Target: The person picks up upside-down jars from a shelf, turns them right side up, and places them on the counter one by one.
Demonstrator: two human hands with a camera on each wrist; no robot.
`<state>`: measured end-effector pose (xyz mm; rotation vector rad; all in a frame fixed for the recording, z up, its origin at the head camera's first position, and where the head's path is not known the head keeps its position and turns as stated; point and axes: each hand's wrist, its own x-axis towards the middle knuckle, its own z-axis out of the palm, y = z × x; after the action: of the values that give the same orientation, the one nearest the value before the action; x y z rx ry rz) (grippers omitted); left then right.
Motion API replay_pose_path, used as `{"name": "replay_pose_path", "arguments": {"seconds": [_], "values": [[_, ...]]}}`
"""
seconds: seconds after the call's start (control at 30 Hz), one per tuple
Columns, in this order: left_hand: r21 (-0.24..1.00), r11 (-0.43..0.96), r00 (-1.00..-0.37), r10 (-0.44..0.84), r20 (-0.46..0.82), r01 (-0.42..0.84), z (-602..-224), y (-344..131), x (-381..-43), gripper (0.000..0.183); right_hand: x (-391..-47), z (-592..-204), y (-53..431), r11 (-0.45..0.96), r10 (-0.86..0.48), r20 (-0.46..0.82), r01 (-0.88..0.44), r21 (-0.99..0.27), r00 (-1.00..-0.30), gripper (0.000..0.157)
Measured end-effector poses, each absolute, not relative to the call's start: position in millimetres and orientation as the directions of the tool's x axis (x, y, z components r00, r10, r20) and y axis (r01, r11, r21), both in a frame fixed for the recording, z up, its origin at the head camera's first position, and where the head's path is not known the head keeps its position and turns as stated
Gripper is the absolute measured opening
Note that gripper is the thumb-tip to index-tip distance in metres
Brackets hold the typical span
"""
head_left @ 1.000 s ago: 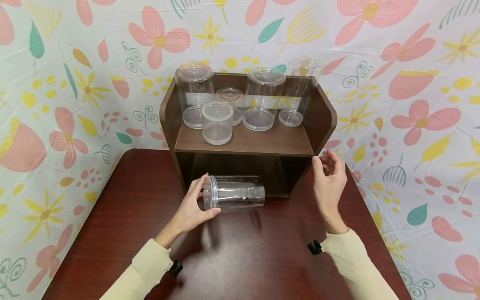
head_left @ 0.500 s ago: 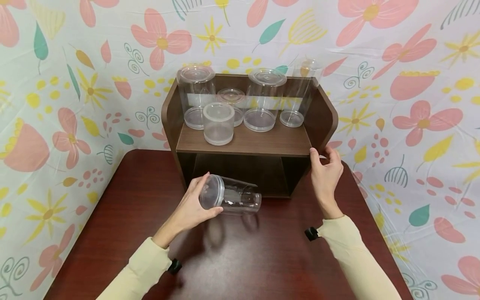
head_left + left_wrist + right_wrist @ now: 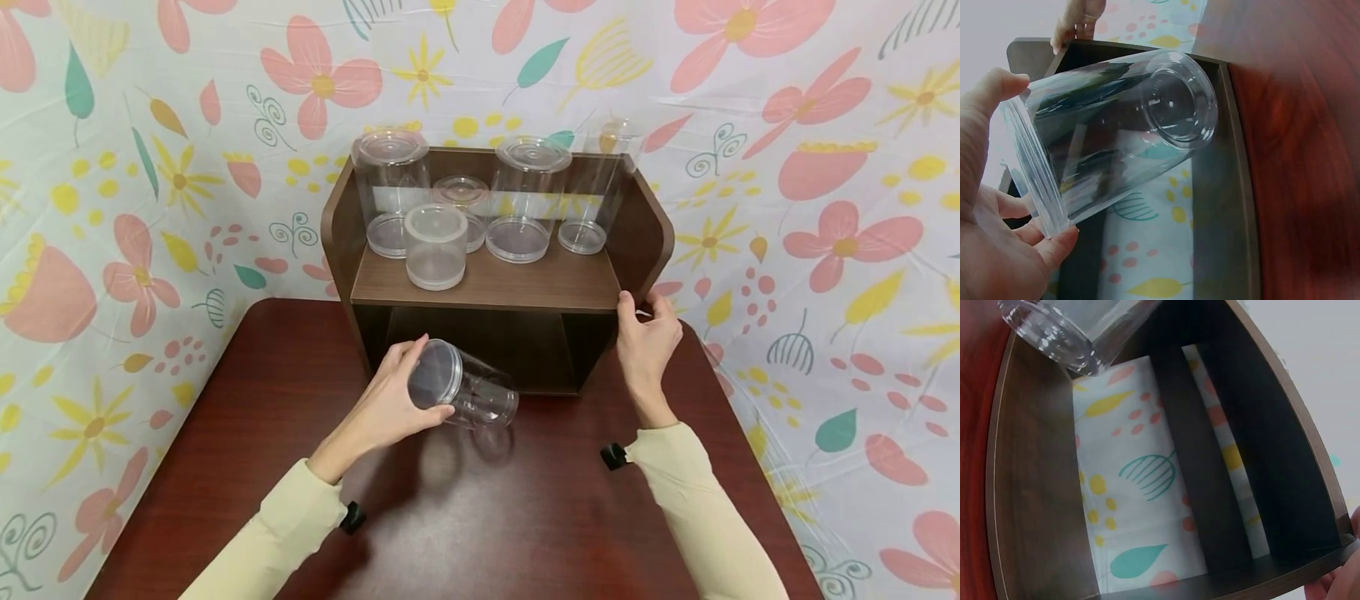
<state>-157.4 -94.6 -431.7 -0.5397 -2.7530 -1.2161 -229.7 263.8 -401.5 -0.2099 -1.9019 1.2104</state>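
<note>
My left hand (image 3: 384,404) grips a clear plastic jar (image 3: 483,398) around its lidded end. The jar is tilted, lid toward me and base pointing right and down, held above the table before the shelf's lower compartment. In the left wrist view the jar (image 3: 1122,125) is see-through with nothing visible inside; thumb and fingers are at its ridged lid (image 3: 1032,165). My right hand (image 3: 648,346) holds the brown wooden shelf (image 3: 491,293) at its right side panel, thumb at the front edge; its other fingers are partly hidden. Only some fingertips (image 3: 1319,589) show in the right wrist view.
Several clear lidded jars stand upright on the upper board, including a short frosted jar (image 3: 436,250) in front and a tall narrow jar (image 3: 592,200) at right. The shelf stands on a dark red table (image 3: 480,517), against a flower-patterned cloth (image 3: 825,250).
My left hand has turned the jar from nearly level so its lid faces me more and its base drops. My right hand has moved slightly left onto the shelf's side panel.
</note>
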Motion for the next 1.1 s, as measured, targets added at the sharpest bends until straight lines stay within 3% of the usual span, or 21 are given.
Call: {"name": "replay_pose_path", "arguments": {"seconds": [0.8,1.1], "values": [[0.506,0.687,-0.853,0.391,0.347,0.521,-404.8,-64.6,-174.2,0.11,-230.1,-403.5,262.5,0.558,0.524,0.601,-0.289,-0.778,-0.604,0.02],[0.487,0.712,-0.862,0.409,0.299,0.506,-413.1,-51.5,-183.8,0.112,-228.8,-401.9,261.9,0.554,0.531,0.597,-0.287,-0.782,-0.601,0.021]]}}
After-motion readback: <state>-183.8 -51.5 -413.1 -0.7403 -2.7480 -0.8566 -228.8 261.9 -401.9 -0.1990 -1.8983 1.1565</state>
